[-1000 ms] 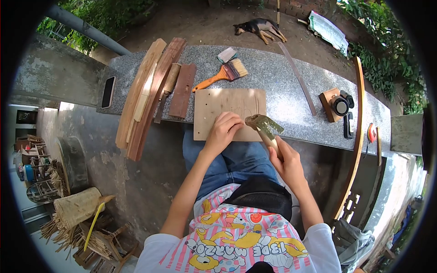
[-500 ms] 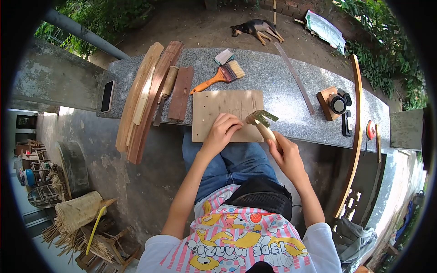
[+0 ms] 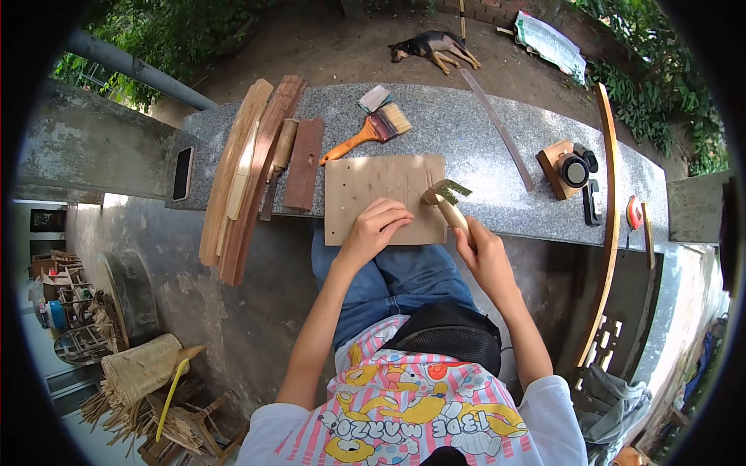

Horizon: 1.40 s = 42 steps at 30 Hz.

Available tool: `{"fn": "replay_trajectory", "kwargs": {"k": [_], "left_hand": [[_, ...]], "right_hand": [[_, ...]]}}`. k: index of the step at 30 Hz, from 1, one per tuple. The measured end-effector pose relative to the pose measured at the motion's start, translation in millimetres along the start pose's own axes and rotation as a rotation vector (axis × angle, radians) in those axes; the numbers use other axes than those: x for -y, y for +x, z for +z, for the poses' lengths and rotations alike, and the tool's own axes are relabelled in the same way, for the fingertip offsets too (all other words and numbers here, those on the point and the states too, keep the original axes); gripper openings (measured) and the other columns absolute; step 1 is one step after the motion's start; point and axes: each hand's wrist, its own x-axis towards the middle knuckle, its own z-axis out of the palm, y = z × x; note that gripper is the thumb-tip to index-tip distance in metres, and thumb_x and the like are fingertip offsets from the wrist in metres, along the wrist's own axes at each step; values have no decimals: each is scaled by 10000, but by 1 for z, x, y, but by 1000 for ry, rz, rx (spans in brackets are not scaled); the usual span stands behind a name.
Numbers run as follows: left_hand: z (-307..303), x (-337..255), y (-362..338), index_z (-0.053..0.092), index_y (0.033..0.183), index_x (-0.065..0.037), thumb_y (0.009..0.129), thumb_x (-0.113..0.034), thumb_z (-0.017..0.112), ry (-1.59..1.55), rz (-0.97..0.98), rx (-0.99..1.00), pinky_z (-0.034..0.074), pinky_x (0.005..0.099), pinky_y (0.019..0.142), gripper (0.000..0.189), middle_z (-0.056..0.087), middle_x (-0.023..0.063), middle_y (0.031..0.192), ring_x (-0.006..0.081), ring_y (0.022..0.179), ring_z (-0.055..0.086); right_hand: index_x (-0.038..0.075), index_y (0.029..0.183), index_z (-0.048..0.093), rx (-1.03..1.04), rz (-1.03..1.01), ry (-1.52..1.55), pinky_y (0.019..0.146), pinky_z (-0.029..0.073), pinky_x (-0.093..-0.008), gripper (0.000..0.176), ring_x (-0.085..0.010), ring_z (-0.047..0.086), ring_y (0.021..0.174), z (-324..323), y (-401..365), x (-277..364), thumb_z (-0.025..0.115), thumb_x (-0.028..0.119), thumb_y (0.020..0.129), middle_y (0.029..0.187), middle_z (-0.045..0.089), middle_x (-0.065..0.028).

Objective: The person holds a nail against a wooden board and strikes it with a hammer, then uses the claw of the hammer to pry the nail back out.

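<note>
The right hand (image 3: pixel 486 256) is wrapped tight around the wooden handle of a hammer (image 3: pixel 444 194), fingers clamped on it. The hammer slants up toward 11 o'clock, and its head sits at the right edge of the board (image 3: pixel 365 182), at the board's 3 o'clock side. The left hand (image 3: pixel 377 225) rests on the board's near edge at 6 o'clock. Its fingers are curled together with the tips pressed to the wood just beside the hammer head. Whether they pinch anything is too small to tell.

The board lies flat on a granite slab (image 3: pixel 482 140), with its near edge overhanging the person's lap.

At 12 o'clock from the board lies a brush (image 3: pixel 365 132) with an orange handle, bristles pointing toward 2 o'clock. At 9 o'clock a stack of planks (image 3: pixel 249 171) leans over the slab's edge, and farther out that way lies a phone (image 3: pixel 183 173). At 3 o'clock, well apart from the board, a block (image 3: pixel 563 167) carries a round black part. A thin strip (image 3: pixel 497 128) lies between the block and the board. A dog (image 3: pixel 431 45) lies on the ground beyond the slab at 12 o'clock.
</note>
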Motion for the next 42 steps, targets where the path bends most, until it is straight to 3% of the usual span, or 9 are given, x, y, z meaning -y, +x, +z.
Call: {"fn": "replay_trajectory", "kwargs": {"k": [4,7,9,12,16,18,24,42], "left_hand": [[-1,2,-2,728,929,12,824,-23,766,3,18,23,527,359,787,117,696,97,938,274,894,660],[3,-2,-4,751,937,14,834,9,773,54,-6,0,550,324,745,105,722,93,929,219,854,689],[12,-8,-6,745,948,-2,856,-17,755,-69,-289,-134,547,331,726,94,716,94,927,230,811,690],[12,-10,-5,754,948,22,867,21,753,-15,-288,-129,558,280,763,81,739,96,940,165,838,706],[4,-20,-4,759,955,20,869,17,754,-116,-190,-265,553,280,765,86,742,98,942,171,852,709],[-2,-27,4,759,961,21,874,13,752,-8,-128,-279,549,284,774,88,742,97,941,177,866,710],[9,-12,-9,768,975,4,865,9,758,60,-143,-160,547,306,796,110,749,97,951,203,878,710],[13,-5,-12,773,980,1,858,21,755,78,-140,-183,547,310,775,125,745,99,939,213,861,704]], "right_hand": [[-16,1126,592,-1,7,2,638,502,-503,268,-454,661,746,1,-1,-1,644,210,991,827,659,-254],[-17,1134,587,10,1,-5,636,505,-503,277,-455,662,742,0,0,0,645,213,991,833,663,-254],[-18,1133,587,11,8,-2,636,505,-504,279,-455,662,741,0,0,0,644,215,991,834,663,-254],[-18,1127,587,10,6,-4,636,504,-506,278,-457,661,739,0,-1,0,642,220,993,834,663,-256],[-16,1113,587,12,17,3,637,502,-507,271,-460,660,741,-1,-1,2,637,225,997,827,662,-256],[-15,1112,589,13,17,9,639,503,-506,271,-460,660,742,-1,-1,1,636,226,998,824,663,-256],[-11,1105,595,3,24,21,644,507,-501,269,-462,661,746,-1,-1,-2,631,236,1003,818,664,-254],[-16,1117,601,9,36,58,653,504,-499,271,-462,661,749,-1,0,-3,633,227,1001,816,662,-259]]}}
